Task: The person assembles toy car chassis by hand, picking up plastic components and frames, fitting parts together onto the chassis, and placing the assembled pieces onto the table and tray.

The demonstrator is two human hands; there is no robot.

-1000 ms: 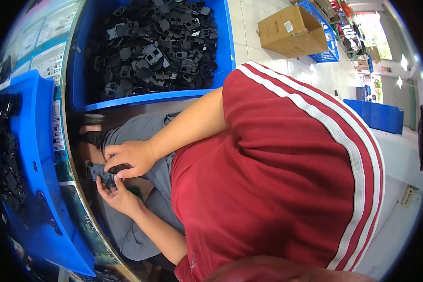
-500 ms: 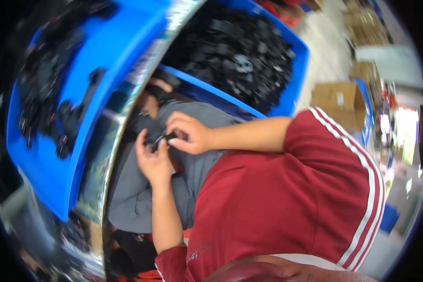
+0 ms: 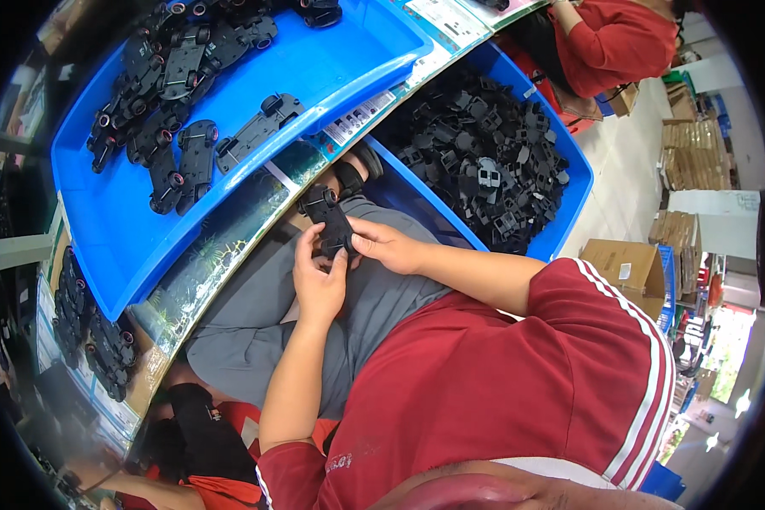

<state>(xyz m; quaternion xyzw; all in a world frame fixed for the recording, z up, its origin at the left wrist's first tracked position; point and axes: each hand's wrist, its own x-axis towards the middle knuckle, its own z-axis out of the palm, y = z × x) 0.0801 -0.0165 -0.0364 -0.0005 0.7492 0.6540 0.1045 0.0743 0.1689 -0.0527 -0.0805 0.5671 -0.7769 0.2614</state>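
Over my lap, a black toy car chassis [image 3: 337, 225] with wheels at its far end is held between both hands. My left hand [image 3: 318, 279] is closed on its near-left edge, thumb and fingers gripping it. The fingers of my right hand [image 3: 389, 245] pinch the near-right end. Left of the hands, a blue tray [image 3: 272, 178] on the table holds several similar chassis [image 3: 184, 66]. Beyond my right forearm, a blue bin [image 3: 433, 197] is filled with small black plastic parts [image 3: 493, 136].
The table edge [image 3: 221, 293] runs between my lap and the tray. More chassis [image 3: 109, 350] lie on the table at lower left. One person in a red top [image 3: 625, 42] sits at far right; another person's arm [image 3: 144, 489] shows at lower left. A cardboard box [image 3: 625, 268] stands at right.
The view has shifted and become sharper. The chassis, blurred and mostly covered by my fingers before, now shows its wheeled far end. My right hand has moved lower along it.
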